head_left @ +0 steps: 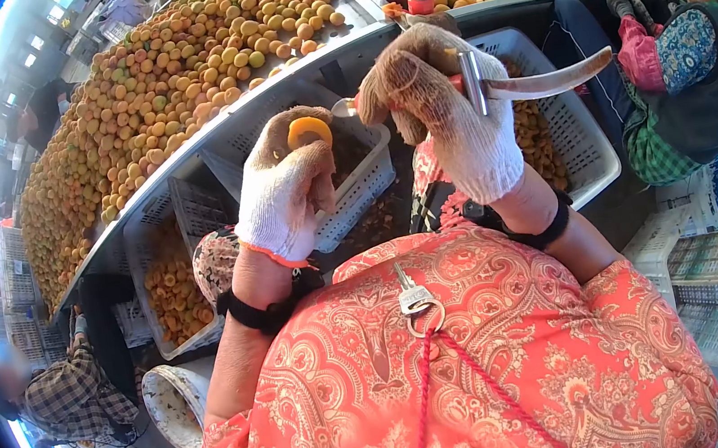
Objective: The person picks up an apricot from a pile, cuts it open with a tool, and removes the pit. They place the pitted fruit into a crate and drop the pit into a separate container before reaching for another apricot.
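Heaped yellow-orange fruit (174, 58) covers a long metal table (269, 91), and white plastic crates (584, 140) stand under its near edge. Just below that edge, the gloved right hand (445, 122) is clenched around a metal tool (540, 82). Beside it, the gloved left hand (282, 193) pinches a halved fruit (309, 131) at its fingertips.

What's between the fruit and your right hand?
Head view: between fruit and right hand, only the metal tip of its tool; a white crate shows behind.
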The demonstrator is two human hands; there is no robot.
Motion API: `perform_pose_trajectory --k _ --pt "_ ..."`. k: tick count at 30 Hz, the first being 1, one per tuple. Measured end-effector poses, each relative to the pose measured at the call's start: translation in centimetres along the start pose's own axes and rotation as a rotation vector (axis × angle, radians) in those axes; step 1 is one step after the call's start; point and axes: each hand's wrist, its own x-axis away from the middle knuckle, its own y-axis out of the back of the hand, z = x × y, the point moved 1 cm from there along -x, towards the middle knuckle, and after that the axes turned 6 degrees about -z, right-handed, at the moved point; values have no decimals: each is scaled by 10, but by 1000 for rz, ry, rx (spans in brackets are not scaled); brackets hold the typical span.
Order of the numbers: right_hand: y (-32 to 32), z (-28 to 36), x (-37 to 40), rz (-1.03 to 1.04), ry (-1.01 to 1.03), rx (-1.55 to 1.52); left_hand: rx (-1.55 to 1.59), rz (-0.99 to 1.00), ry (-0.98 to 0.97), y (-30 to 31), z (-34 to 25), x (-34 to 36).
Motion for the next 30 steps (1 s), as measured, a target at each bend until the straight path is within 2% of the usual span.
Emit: perform_pose_trajectory --k 1,3,5,6,10,12,15,20,24,27,29,30 --pt "0 1 0 49 47 -71 3 0 -8 0 0 1" --pt "-1 6 6 59 -32 -37 8 2 -16 -1 -1 1" --pt "-3 8 9 30 27 174 24 -26 -1 -2 -1 1" --pt "-3 6 10 1 144 192 24 -27 -2 -1 0 1" --pt "-7 7 9 17 74 109 62 -47 12 1 -1 -1" --pt "-5 -1 5 83 88 264 89 -63 19 0 -1 -1" --pt "-6 -3 5 117 180 307 78 -76 55 0 -1 -1" --pt "-7 -16 13 200 252 233 99 -84 66 -4 1 -2" --pt "-7 -19 15 182 286 160 37 -113 41 -9 4 3" --pt "-5 -19 16 99 -45 99 -5 -115 27 -9 7 3" --pt "-3 -19 14 139 -9 11 -4 -115 23 -10 7 4" --pt "-4 -17 13 99 -116 -128 -4 -113 15 -10 6 4"
